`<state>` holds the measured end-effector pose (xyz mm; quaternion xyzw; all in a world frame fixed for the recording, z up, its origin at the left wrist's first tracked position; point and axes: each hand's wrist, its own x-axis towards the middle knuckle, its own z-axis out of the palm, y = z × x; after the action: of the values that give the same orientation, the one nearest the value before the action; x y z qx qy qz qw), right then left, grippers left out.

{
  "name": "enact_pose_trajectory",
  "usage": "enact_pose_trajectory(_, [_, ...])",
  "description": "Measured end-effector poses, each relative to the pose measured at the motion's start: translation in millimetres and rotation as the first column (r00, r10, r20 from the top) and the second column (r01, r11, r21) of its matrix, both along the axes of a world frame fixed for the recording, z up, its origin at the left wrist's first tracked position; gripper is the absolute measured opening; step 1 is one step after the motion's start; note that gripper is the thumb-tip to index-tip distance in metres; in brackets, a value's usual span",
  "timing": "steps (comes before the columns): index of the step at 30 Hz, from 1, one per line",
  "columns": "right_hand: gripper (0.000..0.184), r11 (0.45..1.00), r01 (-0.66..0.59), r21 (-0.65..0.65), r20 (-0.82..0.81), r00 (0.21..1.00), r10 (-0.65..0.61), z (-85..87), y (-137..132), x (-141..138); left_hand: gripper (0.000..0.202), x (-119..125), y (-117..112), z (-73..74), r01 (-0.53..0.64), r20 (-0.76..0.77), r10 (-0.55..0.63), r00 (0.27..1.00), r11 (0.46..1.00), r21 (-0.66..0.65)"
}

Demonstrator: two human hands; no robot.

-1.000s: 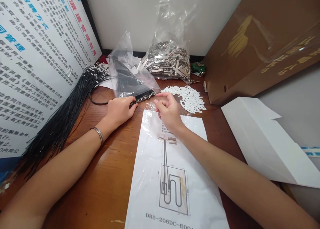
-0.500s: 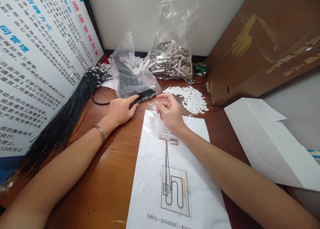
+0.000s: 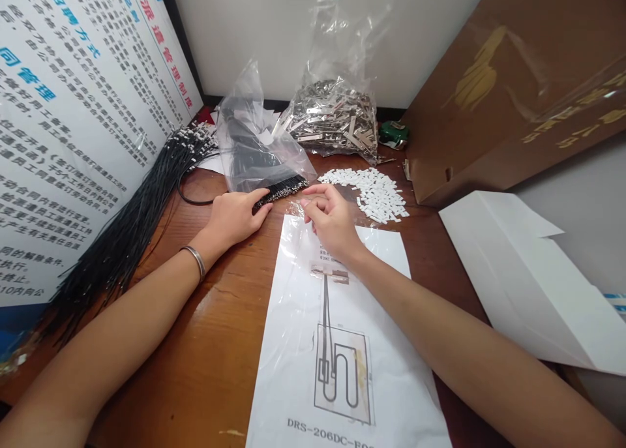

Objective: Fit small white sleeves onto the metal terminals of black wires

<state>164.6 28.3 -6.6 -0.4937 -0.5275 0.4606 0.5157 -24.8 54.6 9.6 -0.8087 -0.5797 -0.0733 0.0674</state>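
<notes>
My left hand (image 3: 233, 217) lies on the wooden table with its fingers curled over the end of a bundle of black wires (image 3: 281, 188) that sticks out of a clear plastic bag (image 3: 254, 145). My right hand (image 3: 328, 218) hovers just right of the wire tips, thumb and forefinger drawn together, other fingers bent; I cannot make out anything between them. Below it lies a bagged drawing sheet (image 3: 337, 343) with a sample wire part. A pile of small white plastic pieces (image 3: 374, 190) sits right of my right hand.
A clear bag of metal clips (image 3: 335, 119) stands at the back. A long sheaf of black wires (image 3: 127, 229) lies along the printed board (image 3: 73, 122) at left. A brown carton (image 3: 508, 89) and a white folded sheet (image 3: 518, 272) take up the right. A small green object (image 3: 392, 134) rests by the carton.
The view has shifted slightly. My right hand has edged a little closer to the wire tips; my left hand stays on the bundle.
</notes>
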Motion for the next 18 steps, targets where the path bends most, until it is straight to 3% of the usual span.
enact_pose_trajectory(4, [0.011,1.000,0.003,-0.003,0.002,1.000,-0.003,0.0,-0.7,-0.2,0.043,0.2,-1.2,1.5,-0.043,-0.005,0.044,0.999,0.999,0.015])
enact_pose_trajectory(11, [0.011,1.000,0.002,0.001,0.008,1.000,-0.003,-1.3,-0.4,-0.5,0.044,-0.4,-1.4,3.8,0.000,-0.011,-0.001,1.000,0.999,-0.039])
enact_pose_trajectory(18, [0.011,1.000,0.002,0.003,0.012,1.000,-0.002,-0.3,-1.6,-0.9,0.047,-0.5,-0.9,3.0,0.005,-0.025,-0.005,1.000,1.000,-0.012])
